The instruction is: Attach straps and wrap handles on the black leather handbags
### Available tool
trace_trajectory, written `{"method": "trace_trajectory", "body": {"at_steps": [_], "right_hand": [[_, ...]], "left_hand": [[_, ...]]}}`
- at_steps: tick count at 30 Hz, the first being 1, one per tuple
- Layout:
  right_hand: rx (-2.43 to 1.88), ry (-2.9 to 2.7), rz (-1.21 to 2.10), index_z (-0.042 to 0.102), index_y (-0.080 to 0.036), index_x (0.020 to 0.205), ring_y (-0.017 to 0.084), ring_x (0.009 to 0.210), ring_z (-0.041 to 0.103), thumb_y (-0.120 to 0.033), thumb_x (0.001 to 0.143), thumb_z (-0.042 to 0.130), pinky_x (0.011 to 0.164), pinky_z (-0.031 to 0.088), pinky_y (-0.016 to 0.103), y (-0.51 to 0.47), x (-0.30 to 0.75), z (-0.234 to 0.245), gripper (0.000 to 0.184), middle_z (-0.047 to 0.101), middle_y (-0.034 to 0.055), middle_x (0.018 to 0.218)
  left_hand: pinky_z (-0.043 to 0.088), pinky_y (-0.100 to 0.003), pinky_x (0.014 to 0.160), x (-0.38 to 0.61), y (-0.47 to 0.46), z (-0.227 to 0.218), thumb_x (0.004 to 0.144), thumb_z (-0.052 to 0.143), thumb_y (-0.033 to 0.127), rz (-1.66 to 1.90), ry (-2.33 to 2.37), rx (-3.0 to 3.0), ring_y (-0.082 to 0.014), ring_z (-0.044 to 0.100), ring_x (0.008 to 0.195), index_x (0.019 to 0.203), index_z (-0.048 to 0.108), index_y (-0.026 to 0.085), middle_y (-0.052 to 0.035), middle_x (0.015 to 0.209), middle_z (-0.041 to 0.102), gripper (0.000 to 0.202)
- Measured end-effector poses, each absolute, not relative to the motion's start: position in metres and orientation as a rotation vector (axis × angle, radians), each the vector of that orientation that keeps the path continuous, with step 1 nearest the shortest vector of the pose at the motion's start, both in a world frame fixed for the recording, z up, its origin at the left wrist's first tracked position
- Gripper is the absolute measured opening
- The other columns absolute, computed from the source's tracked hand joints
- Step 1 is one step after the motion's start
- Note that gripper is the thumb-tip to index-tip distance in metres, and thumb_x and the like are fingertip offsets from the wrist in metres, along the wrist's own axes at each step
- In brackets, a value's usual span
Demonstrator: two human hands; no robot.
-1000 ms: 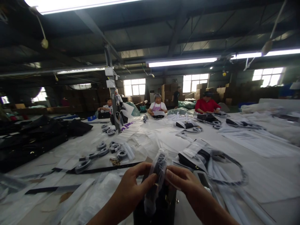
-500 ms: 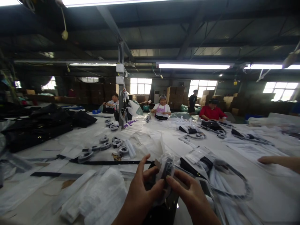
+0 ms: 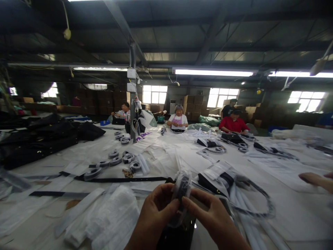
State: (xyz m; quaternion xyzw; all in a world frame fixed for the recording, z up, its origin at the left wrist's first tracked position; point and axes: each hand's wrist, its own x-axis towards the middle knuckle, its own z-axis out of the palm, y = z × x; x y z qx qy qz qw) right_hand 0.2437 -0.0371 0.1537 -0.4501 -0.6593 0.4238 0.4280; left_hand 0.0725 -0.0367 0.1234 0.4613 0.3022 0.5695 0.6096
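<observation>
My left hand [image 3: 156, 215] and my right hand [image 3: 208, 218] meet low in the middle, both closed on a rolled black strap in a clear plastic bag [image 3: 181, 187]. The left thumb and fingers pinch its left side, the right fingers its right side. Under the hands lies a dark bag or pouch [image 3: 179, 236], partly hidden. A long black strap [image 3: 117, 180] lies flat on the table just beyond the left hand.
The white table [image 3: 286, 208] carries several rolled straps [image 3: 125, 158], stacked clear bags [image 3: 109, 215], black bags [image 3: 39, 142] at the left and bagged straps [image 3: 234, 184] at the right. Another person's hand [image 3: 316, 180] reaches in from the right. People sit at the far end beside a pole [image 3: 132, 100].
The bagged strap has stayed between my hands while my left fingers closed round it. The other person's hand on the right drew back a little toward the edge.
</observation>
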Motion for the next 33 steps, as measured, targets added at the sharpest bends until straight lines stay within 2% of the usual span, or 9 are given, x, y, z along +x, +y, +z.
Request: {"method": "trace_trajectory", "body": {"at_steps": [8,14,18,20,23,25,26,30,33], "right_hand": [[-1.160,-1.623,1.145,0.076,-0.020,0.106,0.031,0.092,0.070,-0.049,0.078,0.072,0.080,0.054,0.036,-0.032,0.249,0.152,0.041,0.077,0.0062,0.097],[-1.113,-1.469,1.222,0.076,-0.021,0.108,0.032,0.102,0.067,-0.050,0.070,0.079,0.095,0.049,0.041,-0.034,0.248,0.153,0.048,0.076,0.0068,0.103],[-0.891,-1.300,1.484,0.076,-0.018,0.109,0.031,0.100,0.068,-0.064,0.072,0.072,0.094,0.049,0.042,-0.040,0.251,0.149,0.059,0.076,0.0110,0.101],[-0.791,-1.075,1.672,0.079,-0.015,0.097,0.030,0.100,0.068,-0.070,0.076,0.063,0.093,0.050,0.041,-0.042,0.254,0.144,0.061,0.076,0.0135,0.100],[-0.752,-0.810,1.784,0.080,-0.015,0.083,0.024,0.093,0.071,-0.056,0.076,0.073,0.089,0.052,0.035,-0.043,0.252,0.136,0.041,0.076,0.0121,0.095],[-0.756,-0.808,1.745,0.078,-0.017,0.088,0.017,0.083,0.070,-0.040,0.071,0.083,0.080,0.053,0.027,-0.041,0.246,0.129,0.029,0.076,0.0076,0.091],[-0.760,-0.841,1.710,0.077,-0.018,0.090,0.014,0.077,0.068,-0.037,0.068,0.085,0.075,0.052,0.024,-0.039,0.243,0.125,0.030,0.075,0.0052,0.088],[-0.819,-1.052,1.542,0.073,-0.019,0.089,0.012,0.064,0.061,-0.043,0.069,0.084,0.066,0.050,0.023,-0.033,0.231,0.117,0.033,0.067,-0.0001,0.069],[-0.885,-1.206,1.453,0.073,-0.019,0.096,0.017,0.073,0.066,-0.046,0.070,0.082,0.074,0.051,0.027,-0.033,0.230,0.118,0.039,0.070,0.0028,0.075]], "left_hand": [[0.051,-0.032,0.088,0.076,-0.036,0.117,0.075,0.079,0.033,1.339,0.692,1.095,-0.0270,0.066,0.105,0.114,0.063,0.019,-0.0105,0.108,0.072,0.044],[0.053,-0.032,0.084,0.076,-0.037,0.119,0.075,0.079,0.038,1.344,0.838,1.167,-0.0287,0.067,0.102,0.115,0.062,0.018,-0.0117,0.106,0.073,0.048],[0.053,-0.029,0.080,0.073,-0.037,0.123,0.074,0.079,0.040,1.416,0.870,1.158,-0.0250,0.069,0.092,0.110,0.064,0.018,-0.0092,0.098,0.075,0.045],[0.053,-0.028,0.081,0.071,-0.037,0.125,0.071,0.081,0.039,1.455,0.884,1.135,-0.0244,0.069,0.093,0.107,0.065,0.018,-0.0081,0.098,0.075,0.045],[0.053,-0.029,0.082,0.067,-0.038,0.128,0.069,0.082,0.039,1.462,0.890,1.121,-0.0254,0.070,0.096,0.105,0.067,0.018,-0.0073,0.098,0.075,0.044],[0.053,-0.030,0.082,0.066,-0.038,0.128,0.071,0.081,0.039,1.440,0.883,1.148,-0.0258,0.070,0.095,0.105,0.067,0.018,-0.0074,0.098,0.075,0.043],[0.053,-0.030,0.083,0.066,-0.039,0.128,0.071,0.080,0.039,1.428,0.880,1.165,-0.0261,0.070,0.096,0.106,0.067,0.018,-0.0077,0.098,0.075,0.042],[0.053,-0.034,0.088,0.067,-0.042,0.124,0.072,0.079,0.038,1.412,0.882,1.210,-0.0280,0.069,0.098,0.107,0.067,0.018,-0.0100,0.101,0.075,0.042],[0.053,-0.034,0.089,0.068,-0.045,0.123,0.074,0.078,0.035,1.426,0.924,1.256,-0.0275,0.070,0.097,0.105,0.068,0.018,-0.0101,0.102,0.075,0.037]]}}
